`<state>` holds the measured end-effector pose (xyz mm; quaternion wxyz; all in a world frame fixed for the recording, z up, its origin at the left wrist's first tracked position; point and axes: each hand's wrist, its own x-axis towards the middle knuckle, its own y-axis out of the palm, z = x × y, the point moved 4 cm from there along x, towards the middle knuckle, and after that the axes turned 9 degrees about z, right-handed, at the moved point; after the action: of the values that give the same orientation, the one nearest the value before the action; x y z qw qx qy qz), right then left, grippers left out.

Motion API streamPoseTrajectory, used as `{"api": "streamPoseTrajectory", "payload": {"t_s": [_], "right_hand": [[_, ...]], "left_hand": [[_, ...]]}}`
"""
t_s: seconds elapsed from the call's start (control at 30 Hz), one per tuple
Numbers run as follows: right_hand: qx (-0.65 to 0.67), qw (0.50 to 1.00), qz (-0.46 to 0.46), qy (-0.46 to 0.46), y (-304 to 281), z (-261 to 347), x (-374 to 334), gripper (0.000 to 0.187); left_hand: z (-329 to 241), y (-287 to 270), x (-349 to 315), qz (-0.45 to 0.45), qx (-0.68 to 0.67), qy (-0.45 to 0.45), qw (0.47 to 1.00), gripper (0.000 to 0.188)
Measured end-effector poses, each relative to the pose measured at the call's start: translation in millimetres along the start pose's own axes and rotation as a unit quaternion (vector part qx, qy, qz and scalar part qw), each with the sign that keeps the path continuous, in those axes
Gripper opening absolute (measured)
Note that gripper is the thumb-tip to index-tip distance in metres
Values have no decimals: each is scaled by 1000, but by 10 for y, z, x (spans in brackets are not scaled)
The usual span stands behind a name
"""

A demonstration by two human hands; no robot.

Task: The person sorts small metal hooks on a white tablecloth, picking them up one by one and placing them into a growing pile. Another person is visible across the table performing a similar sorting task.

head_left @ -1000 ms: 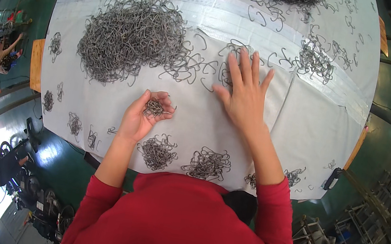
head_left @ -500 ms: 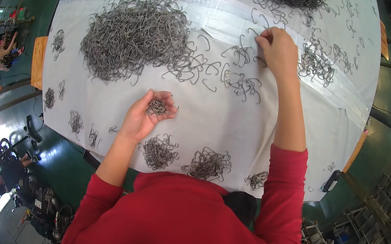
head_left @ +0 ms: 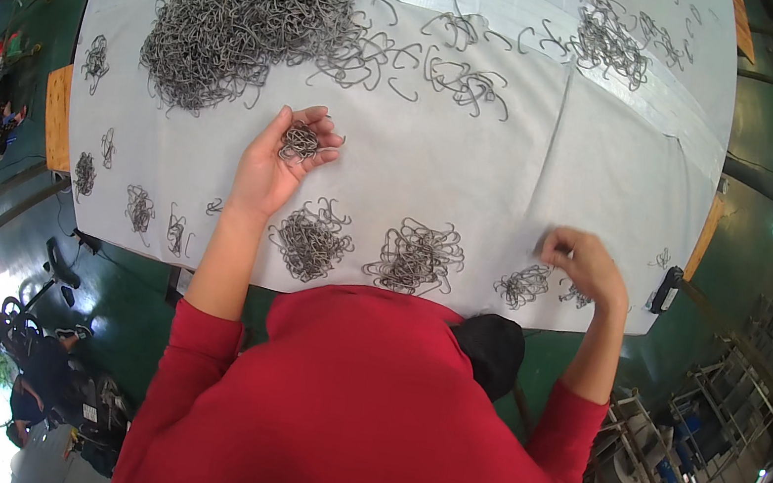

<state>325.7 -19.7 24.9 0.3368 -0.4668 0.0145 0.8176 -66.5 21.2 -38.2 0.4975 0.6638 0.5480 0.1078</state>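
The left hand (head_left: 270, 167) is turned palm up, its fingers curled around a small bundle of curved grey metal hooks (head_left: 299, 143) above the grey-white sheet-covered bench (head_left: 437, 169). The right hand (head_left: 591, 264) is near a loose grey hook clump (head_left: 522, 285), fingers bent inward; whether they grip anything cannot be determined.

I watch through one head-worn fisheye, facing steeply down from above the near edge of the counter (head_left: 447, 171), close enough that its far side runs out of view.
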Motion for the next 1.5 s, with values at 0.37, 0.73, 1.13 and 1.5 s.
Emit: {"api": "streamPoseTrajectory", "payload": {"t_s": [0.37, 0.73, 1.13, 1.5], "right_hand": [[-65, 964, -247, -71, -315, 455, 241, 12], [-74, 938, -309, -136, -539, 1166, 1298, 23], [-97, 859, -503, -19, -1160, 808, 1310, 15], [-117, 933, -311, -136, -984, 1120, 1377, 18]], "left_hand": [[-20, 18, -4, -58, 19, 6, 998, 42], [-27, 65, -26, -56, 17, 4, 998, 40], [-18, 70, -20, -48, 11, -1, 999, 41], [259, 708, 197, -14, -22, -92, 995, 38]]}}
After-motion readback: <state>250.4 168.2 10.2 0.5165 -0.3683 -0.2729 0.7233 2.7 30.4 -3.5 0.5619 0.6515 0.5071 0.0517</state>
